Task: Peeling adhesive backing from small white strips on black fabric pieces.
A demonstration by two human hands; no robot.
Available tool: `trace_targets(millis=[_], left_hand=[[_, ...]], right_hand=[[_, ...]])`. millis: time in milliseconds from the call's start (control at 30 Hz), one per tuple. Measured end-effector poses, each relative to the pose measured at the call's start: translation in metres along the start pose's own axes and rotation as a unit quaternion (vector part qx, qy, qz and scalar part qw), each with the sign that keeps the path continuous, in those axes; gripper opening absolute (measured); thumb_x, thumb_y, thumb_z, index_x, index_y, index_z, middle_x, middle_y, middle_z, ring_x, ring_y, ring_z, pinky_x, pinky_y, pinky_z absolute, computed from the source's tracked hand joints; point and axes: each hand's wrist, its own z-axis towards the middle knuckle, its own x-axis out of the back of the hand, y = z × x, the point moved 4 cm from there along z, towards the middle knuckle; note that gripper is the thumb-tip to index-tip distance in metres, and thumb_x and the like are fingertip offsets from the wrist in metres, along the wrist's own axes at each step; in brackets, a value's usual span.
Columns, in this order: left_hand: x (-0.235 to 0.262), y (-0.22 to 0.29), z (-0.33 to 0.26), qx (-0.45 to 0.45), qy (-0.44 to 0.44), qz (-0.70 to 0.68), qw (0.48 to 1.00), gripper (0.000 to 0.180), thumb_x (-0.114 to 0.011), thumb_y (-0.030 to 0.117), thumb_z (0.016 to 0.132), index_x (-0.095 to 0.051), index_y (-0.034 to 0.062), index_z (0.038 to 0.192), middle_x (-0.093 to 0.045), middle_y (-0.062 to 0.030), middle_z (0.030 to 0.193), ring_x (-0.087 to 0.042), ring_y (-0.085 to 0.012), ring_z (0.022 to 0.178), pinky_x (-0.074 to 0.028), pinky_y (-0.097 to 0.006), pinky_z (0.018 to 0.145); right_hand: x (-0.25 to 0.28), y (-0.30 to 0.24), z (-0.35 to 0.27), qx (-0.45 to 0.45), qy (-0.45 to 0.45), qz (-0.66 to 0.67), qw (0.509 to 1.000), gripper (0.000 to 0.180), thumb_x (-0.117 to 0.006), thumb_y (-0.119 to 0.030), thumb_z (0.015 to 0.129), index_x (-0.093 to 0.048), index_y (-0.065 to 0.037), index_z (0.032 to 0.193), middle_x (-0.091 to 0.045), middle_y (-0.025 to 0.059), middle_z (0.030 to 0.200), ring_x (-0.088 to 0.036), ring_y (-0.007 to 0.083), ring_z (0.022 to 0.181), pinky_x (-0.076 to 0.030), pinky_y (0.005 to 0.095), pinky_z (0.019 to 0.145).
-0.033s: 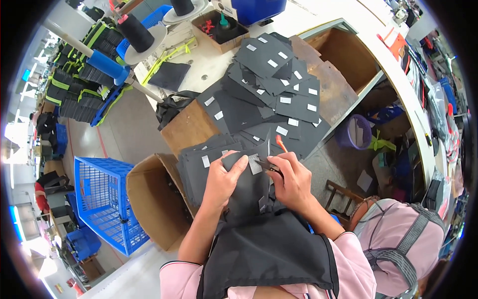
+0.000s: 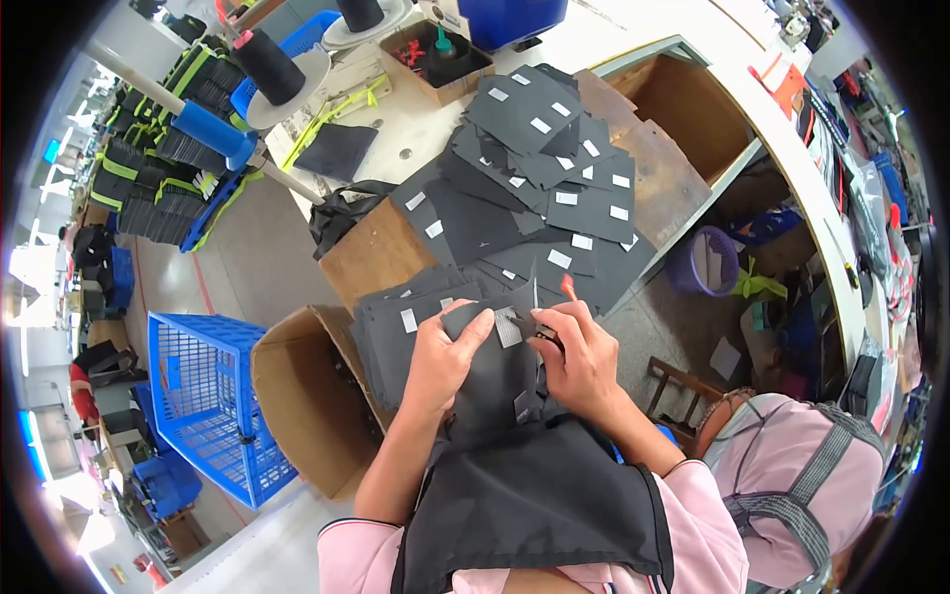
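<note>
My left hand (image 2: 447, 361) grips a black fabric panel (image 2: 487, 371), its thumb lying on top beside a white label (image 2: 508, 328). A second small label shows lower on the same panel. Close to the label's right edge, my right hand (image 2: 582, 358) is closed around a small pointed metal tool with an orange end (image 2: 568, 287). Most of that tool is hidden by the fingers, so its exact kind does not show. Under and left of my left hand lies a stack of black panels (image 2: 381, 337). More labelled black panels (image 2: 584, 213) are heaped beyond my hands.
An open cardboard box (image 2: 307, 396) and a blue plastic basket (image 2: 203, 396) stand at the left. Thread cones (image 2: 269, 67) and a small box (image 2: 435, 64) sit at the back. A purple bin (image 2: 705, 262) is at the right, and another person (image 2: 802, 475) is close by at lower right.
The orange end of the tool has tilted slightly to the right and down in my right hand. My left hand and the panel look the same.
</note>
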Motion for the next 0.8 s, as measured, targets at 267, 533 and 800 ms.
trace_targets(millis=[267, 533, 800], left_hand=[[-0.004, -0.002, -0.004, 0.013, -0.014, -0.022, 1.0, 0.014, -0.061, 0.015, 0.087, -0.062, 0.0014, 0.089, -0.052, 0.0062, 0.071, -0.043, -0.0027, 0.064, -0.034, -0.018, 0.058], [0.0, -0.003, -0.004, 0.019, -0.036, -0.01, 0.999, 0.016, -0.062, 0.017, 0.087, -0.061, 0.001, 0.088, -0.052, 0.005, 0.071, -0.044, -0.0031, 0.065, -0.036, -0.019, 0.059], [0.002, -0.003, -0.002, 0.021, -0.049, 0.013, 0.998, 0.015, -0.061, 0.016, 0.088, -0.061, 0.0012, 0.089, -0.054, 0.004, 0.072, -0.045, -0.0039, 0.066, -0.037, -0.02, 0.059]], right_hand=[[0.0, -0.001, -0.006, 0.002, 0.009, 0.001, 1.0, 0.024, -0.066, -0.003, 0.073, -0.059, -0.003, 0.096, -0.059, 0.0118, 0.086, -0.059, 0.0245, 0.061, -0.047, 0.0309, 0.052], [0.005, -0.002, -0.002, -0.002, 0.008, 0.038, 0.999, 0.027, -0.066, 0.005, 0.071, -0.06, -0.001, 0.096, -0.059, 0.0131, 0.084, -0.06, 0.0233, 0.064, -0.049, 0.0297, 0.056], [0.004, 0.01, 0.003, -0.063, 0.011, 0.118, 0.991, 0.027, -0.067, 0.003, 0.07, -0.06, -0.004, 0.096, -0.057, 0.0099, 0.081, -0.058, 0.0226, 0.063, -0.046, 0.031, 0.054]])
